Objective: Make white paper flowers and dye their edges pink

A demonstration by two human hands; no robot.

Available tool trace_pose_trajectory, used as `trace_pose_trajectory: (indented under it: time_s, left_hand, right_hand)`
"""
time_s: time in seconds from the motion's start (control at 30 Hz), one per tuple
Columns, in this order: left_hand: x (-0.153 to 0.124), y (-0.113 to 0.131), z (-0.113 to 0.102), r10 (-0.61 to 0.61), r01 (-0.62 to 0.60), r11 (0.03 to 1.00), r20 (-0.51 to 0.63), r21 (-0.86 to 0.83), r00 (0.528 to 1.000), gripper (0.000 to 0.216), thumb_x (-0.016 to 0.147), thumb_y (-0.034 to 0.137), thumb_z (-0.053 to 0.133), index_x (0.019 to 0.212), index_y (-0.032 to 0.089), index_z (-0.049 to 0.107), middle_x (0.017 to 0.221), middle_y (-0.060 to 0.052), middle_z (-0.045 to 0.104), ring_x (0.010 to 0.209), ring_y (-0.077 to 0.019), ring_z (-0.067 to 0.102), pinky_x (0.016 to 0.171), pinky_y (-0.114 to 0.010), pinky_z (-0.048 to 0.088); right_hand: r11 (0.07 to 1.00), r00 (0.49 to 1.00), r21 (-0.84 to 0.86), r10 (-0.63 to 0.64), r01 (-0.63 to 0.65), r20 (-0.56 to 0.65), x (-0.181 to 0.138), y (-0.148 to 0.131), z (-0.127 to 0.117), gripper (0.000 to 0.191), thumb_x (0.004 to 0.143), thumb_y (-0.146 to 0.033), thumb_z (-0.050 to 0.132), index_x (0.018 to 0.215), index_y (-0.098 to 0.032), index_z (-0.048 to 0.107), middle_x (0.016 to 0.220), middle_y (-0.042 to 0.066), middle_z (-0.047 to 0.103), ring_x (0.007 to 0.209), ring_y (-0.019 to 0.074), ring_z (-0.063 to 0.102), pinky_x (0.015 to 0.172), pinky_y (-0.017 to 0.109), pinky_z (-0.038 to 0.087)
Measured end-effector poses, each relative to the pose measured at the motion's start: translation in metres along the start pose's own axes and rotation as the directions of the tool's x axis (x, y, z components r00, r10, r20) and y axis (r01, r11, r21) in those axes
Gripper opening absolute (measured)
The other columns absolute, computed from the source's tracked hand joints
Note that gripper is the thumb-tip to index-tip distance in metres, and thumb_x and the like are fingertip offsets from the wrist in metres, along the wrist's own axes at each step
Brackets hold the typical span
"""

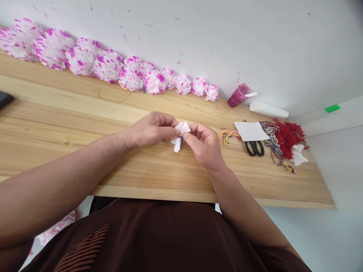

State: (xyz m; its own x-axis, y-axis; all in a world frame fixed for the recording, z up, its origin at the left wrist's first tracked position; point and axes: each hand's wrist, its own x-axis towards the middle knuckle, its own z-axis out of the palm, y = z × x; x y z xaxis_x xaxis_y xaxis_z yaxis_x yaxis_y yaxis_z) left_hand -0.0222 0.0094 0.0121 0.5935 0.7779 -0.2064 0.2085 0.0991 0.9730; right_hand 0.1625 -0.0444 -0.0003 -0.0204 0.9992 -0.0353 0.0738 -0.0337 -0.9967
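Observation:
A small piece of white tissue paper [177,146] is gathered at its middle, with its ends fanned out above and below. Around that waist runs a short blue string [182,139]. My left hand [154,130] pinches the paper from the left between thumb and fingers. From the right, my right hand [206,145] is closed on it too, its thumb tip at the string. Both thumbs nearly meet there, so the knot, if any, is partly hidden. The hands are just above the wooden table [159,170].
Several white and purple paper pom-poms [107,66] line the wall. Right of them stand a cup of purple liquid [237,96] and a white roll [269,109]. Yellow and pink strings [227,136], scissors [254,148] under a white sheet [251,131], and red yarn [287,138] lie at right.

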Motion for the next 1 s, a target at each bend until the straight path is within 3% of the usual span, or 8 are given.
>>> trace_pose_trajectory:
  time_s: [0.2, 0.47, 0.73, 1.0]
  left_hand:
    - [-0.0033, 0.0045, 0.0034, 0.029, -0.027, 0.998, -0.035, 0.063, 0.999, 0.014, 0.080, 0.030, 0.073, 0.082, 0.017, 0.069, 0.074, -0.001, 0.068, 0.067, -0.0131, 0.058, 0.061, -0.024, 0.043]
    - [-0.0030, 0.0067, 0.0035, 0.006, 0.001, 0.994, -0.055, 0.111, 0.998, 0.013, 0.078, 0.030, 0.071, 0.079, 0.017, 0.071, 0.074, -0.001, 0.068, 0.066, -0.0140, 0.058, 0.061, -0.025, 0.042]
    - [-0.0039, 0.0052, 0.0025, -0.008, 0.011, 0.996, -0.034, 0.092, 0.999, 0.017, 0.081, 0.034, 0.071, 0.080, 0.017, 0.070, 0.073, -0.001, 0.066, 0.065, -0.0130, 0.055, 0.059, -0.025, 0.039]
    - [-0.0031, 0.0050, 0.0019, 0.008, -0.006, 0.997, -0.021, 0.078, 1.000, 0.015, 0.080, 0.033, 0.071, 0.079, 0.018, 0.069, 0.070, 0.000, 0.065, 0.062, -0.0124, 0.055, 0.058, -0.025, 0.039]
  right_hand:
    - [0.997, 0.999, 0.066, 0.048, -0.049, 0.015, 0.0014, 0.0005, 0.0008, 0.014, 0.071, -0.031, 0.073, 0.071, -0.021, 0.062, 0.064, -0.003, 0.064, 0.058, 0.0108, 0.055, 0.055, 0.026, 0.045]
    - [0.998, 0.998, 0.029, 0.063, -0.063, -0.005, 0.0015, 0.0015, -0.0010, 0.016, 0.073, -0.032, 0.073, 0.072, -0.022, 0.061, 0.061, -0.004, 0.060, 0.055, 0.0101, 0.052, 0.055, 0.026, 0.043]
    - [0.996, 0.998, -0.056, -0.065, 0.064, -0.023, -0.0032, -0.0011, 0.0017, 0.010, 0.079, -0.026, 0.071, 0.078, -0.021, 0.062, 0.067, -0.004, 0.060, 0.058, 0.0098, 0.052, 0.054, 0.025, 0.042]
    - [0.995, 0.997, -0.078, -0.072, 0.068, -0.041, -0.0032, 0.0004, 0.0009, 0.010, 0.079, -0.025, 0.068, 0.074, -0.022, 0.060, 0.062, -0.005, 0.059, 0.055, 0.0094, 0.048, 0.051, 0.024, 0.038]
